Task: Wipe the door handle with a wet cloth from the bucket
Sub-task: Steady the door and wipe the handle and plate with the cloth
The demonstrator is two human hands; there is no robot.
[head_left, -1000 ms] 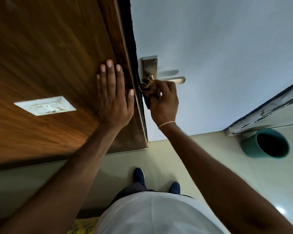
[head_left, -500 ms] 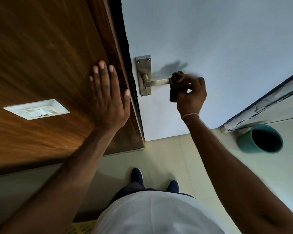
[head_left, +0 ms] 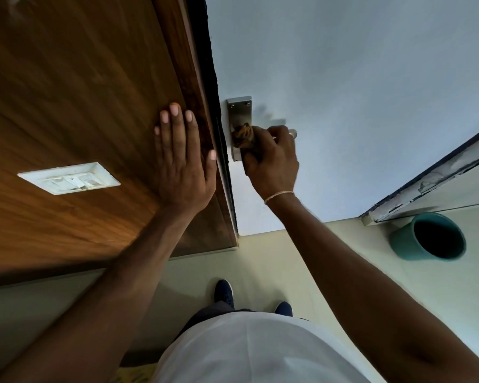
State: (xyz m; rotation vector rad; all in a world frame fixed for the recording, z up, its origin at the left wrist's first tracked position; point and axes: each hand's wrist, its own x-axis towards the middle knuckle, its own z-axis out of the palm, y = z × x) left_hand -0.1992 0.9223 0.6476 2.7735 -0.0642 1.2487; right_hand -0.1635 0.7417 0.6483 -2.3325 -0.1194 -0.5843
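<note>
A metal door handle [head_left: 239, 113] with a tall backplate is fixed to the pale blue door [head_left: 343, 78]. My right hand [head_left: 271, 158] is shut on a bunched brown cloth [head_left: 242, 135] and presses it against the base of the lever, next to the backplate. Most of the lever is hidden under my hand; only its tip [head_left: 293, 134] shows. My left hand [head_left: 183, 158] lies flat with fingers spread on the wooden panel [head_left: 80, 92] beside the door's edge. A teal bucket [head_left: 426, 236] stands on the floor at the right.
A white switch plate [head_left: 68, 178] sits on the wooden panel at the left. A worn frame edge [head_left: 431, 178] runs diagonally above the bucket. My feet in dark shoes [head_left: 224, 291] stand on the cream floor below the door.
My right hand has slid the cloth left along the lever, from its outer end back to the base by the backplate. My left hand has stayed flat on the wood.
</note>
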